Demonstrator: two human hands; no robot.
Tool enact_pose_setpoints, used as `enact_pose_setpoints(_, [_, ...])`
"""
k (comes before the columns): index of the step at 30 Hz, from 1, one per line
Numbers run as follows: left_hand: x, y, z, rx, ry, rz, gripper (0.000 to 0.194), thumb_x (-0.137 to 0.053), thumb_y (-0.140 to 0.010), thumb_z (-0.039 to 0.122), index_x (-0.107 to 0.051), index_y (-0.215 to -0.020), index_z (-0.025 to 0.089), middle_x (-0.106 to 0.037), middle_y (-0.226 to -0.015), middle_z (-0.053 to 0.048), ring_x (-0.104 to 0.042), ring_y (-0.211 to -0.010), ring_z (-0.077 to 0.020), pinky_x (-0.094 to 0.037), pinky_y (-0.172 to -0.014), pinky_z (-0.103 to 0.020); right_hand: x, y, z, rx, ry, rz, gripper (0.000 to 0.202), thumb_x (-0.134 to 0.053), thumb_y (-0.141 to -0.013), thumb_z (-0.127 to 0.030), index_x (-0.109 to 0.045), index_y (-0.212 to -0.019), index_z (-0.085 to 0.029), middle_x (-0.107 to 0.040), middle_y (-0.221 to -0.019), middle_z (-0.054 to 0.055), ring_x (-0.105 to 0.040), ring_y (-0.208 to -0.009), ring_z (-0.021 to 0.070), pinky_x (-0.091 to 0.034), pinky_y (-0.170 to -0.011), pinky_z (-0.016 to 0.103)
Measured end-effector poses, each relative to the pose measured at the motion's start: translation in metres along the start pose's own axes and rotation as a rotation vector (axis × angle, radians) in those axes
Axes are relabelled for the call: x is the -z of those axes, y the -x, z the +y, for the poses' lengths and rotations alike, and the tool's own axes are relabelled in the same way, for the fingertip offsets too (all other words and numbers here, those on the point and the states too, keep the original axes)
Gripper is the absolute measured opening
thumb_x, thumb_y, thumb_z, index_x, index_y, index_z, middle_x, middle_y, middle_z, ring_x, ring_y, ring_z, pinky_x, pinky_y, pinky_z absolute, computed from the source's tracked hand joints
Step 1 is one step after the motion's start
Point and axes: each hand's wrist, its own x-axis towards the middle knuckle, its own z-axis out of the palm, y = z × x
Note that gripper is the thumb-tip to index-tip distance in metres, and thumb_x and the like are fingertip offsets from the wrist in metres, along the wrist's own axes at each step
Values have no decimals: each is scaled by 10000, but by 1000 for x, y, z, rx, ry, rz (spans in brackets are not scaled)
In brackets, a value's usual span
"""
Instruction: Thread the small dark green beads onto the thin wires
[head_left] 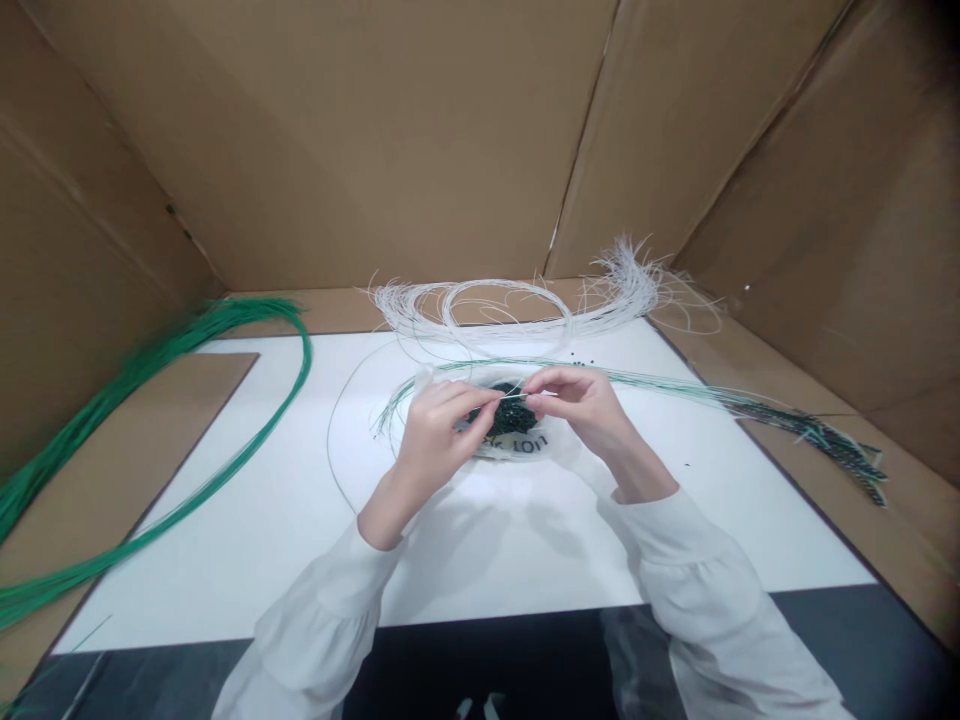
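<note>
My left hand [441, 428] and my right hand [592, 412] are raised over the middle of the white board, fingertips close together. Both pinch a thin white strand [513, 397], which runs across the short gap between them. Whether a bead sits on it is too small to tell. Just beneath lies a pile of small dark green beads [516, 418] in a whitish plastic bag [517, 450] with printed letters. A thin strand loops out over the board, left of my left hand.
The white board [255, 560] carries thin green strands [645, 378] running right to a bundle strung with dark pieces [832, 445]. Coiled white strands [630, 290] lie at the back. A long green strand bundle [289, 395] curves at left. Cardboard walls [337, 140] enclose the space.
</note>
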Motion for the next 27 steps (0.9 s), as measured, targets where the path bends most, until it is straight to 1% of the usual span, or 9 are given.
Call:
enact_pose_setpoints(4, [-1,0,0,48,43,-64,133,-547,-798,179,-678,-798,164,-690,-742,-45,-593,-666,-140,-457,-653,-266,-1,1,-3,3,70,-35,92,-740,-589,-239,-698,-655,-191,-633,-682,26,-549,-644,131,-452,-547,247])
enact_pose_setpoints(6, [-1,-1,0,131,102,-115,140,-551,-796,205,-685,-787,167,-687,-732,-43,-584,-646,-138,-453,-621,-259,-3,1,-3,40,119,-39,90,-734,-599,-250,-706,-664,-195,-641,-697,35,-556,-668,143,-451,-568,259])
enact_pose_setpoints(11, [-2,-4,-4,568,484,-316,190,-572,-766,307,-685,-705,167,-675,-675,-26,-568,-561,-122,-447,-524,-225,-9,2,4,51,174,-74,128,-708,-636,-300,-714,-705,-194,-648,-718,45,-569,-654,153,-449,-562,270])
enact_pose_setpoints(13, [-3,-4,-8,716,623,-344,238,-553,-772,341,-686,-690,162,-667,-659,-28,-539,-504,-106,-439,-491,-221,-11,1,7,39,205,-52,143,-702,-643,-307,-710,-720,-187,-653,-721,44,-568,-645,149,-447,-567,269])
enact_pose_setpoints(15, [-4,-4,-12,801,729,-341,283,-513,-796,361,-700,-721,161,-667,-658,-37,-517,-469,-99,-432,-468,-225,-12,1,9,24,246,-2,153,-712,-628,-313,-700,-695,-176,-658,-712,43,-571,-645,152,-445,-577,273])
enact_pose_setpoints(18, [-4,-4,-15,818,821,-328,296,-479,-814,353,-714,-804,173,-676,-680,-49,-515,-452,-103,-426,-444,-234,-13,1,10,3,278,49,175,-734,-592,-321,-668,-629,-163,-657,-659,35,-573,-620,155,-443,-581,278])
enact_pose_setpoints(20, [-4,-4,-14,796,794,-339,249,-522,-789,339,-713,-844,188,-681,-707,-42,-514,-457,-101,-413,-432,-227,-13,1,10,-17,276,26,183,-734,-590,-325,-660,-615,-159,-660,-641,37,-577,-606,157,-446,-583,280])
enact_pose_setpoints(24, [-3,-2,-14,821,626,-389,203,-652,-675,357,-716,-750,180,-660,-659,-21,-509,-505,-100,-397,-448,-207,-14,0,9,-65,307,-1,207,-738,-575,-342,-661,-582,-149,-657,-608,43,-565,-565,151,-435,-557,277])
enact_pose_setpoints(27, [-1,-2,-20,893,635,-393,194,-679,-641,333,-705,-714,155,-646,-633,-25,-511,-521,-96,-423,-507,-216,-12,-2,8,-108,295,20,220,-753,-544,-341,-654,-558,-144,-634,-573,32,-531,-526,131,-424,-525,266])
